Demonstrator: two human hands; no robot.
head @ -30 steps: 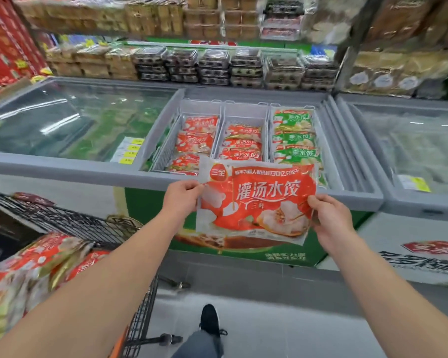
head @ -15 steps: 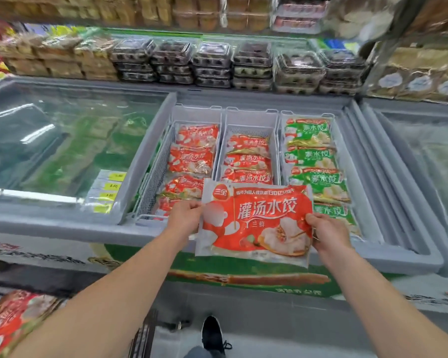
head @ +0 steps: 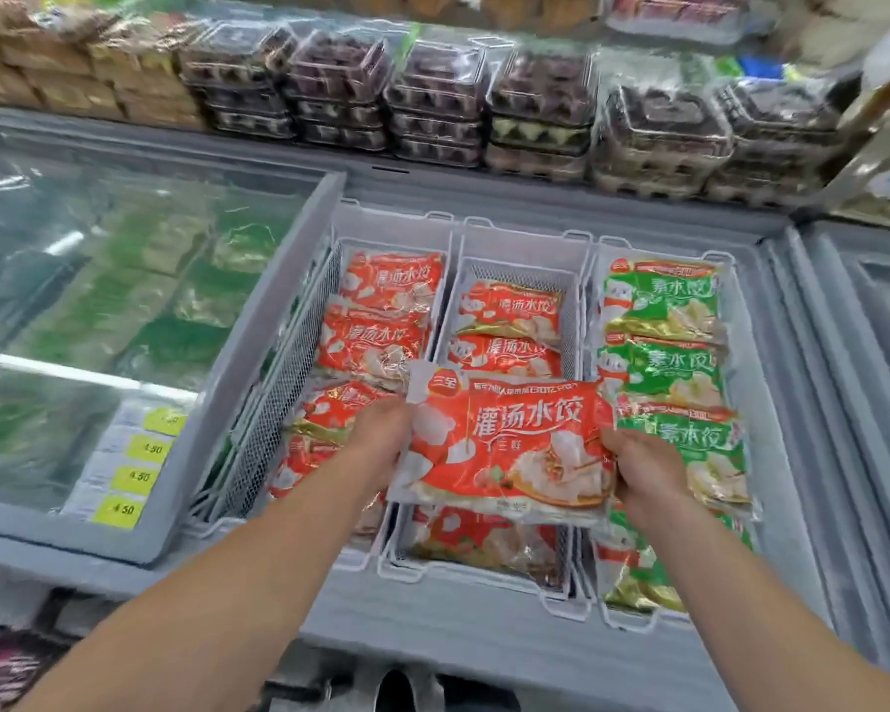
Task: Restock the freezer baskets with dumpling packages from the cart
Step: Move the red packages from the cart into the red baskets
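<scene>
I hold a red dumpling package (head: 507, 444) flat over the middle white wire basket (head: 484, 570) of the open freezer. My left hand (head: 381, 434) grips its left edge and my right hand (head: 643, 465) grips its right edge. Beneath it that basket holds several red packages (head: 509, 310). The left basket (head: 278, 398) is filled with red packages (head: 381, 321) and the right basket (head: 598, 300) with green ones (head: 664, 305). Only a dark corner of the cart's load (head: 1, 665) shows at the bottom left.
The grey freezer rim (head: 432, 639) runs across in front of me. A shut glass lid (head: 99, 280) with yellow price tags (head: 124, 508) covers the left section, and another lid (head: 874, 321) lies to the right. Stacked clear egg cartons (head: 535, 105) line the shelf behind.
I have leaned in closer over the freezer. Both hands carried the red package forward from in front of the freezer rim to above the middle basket. The cart has nearly left the view.
</scene>
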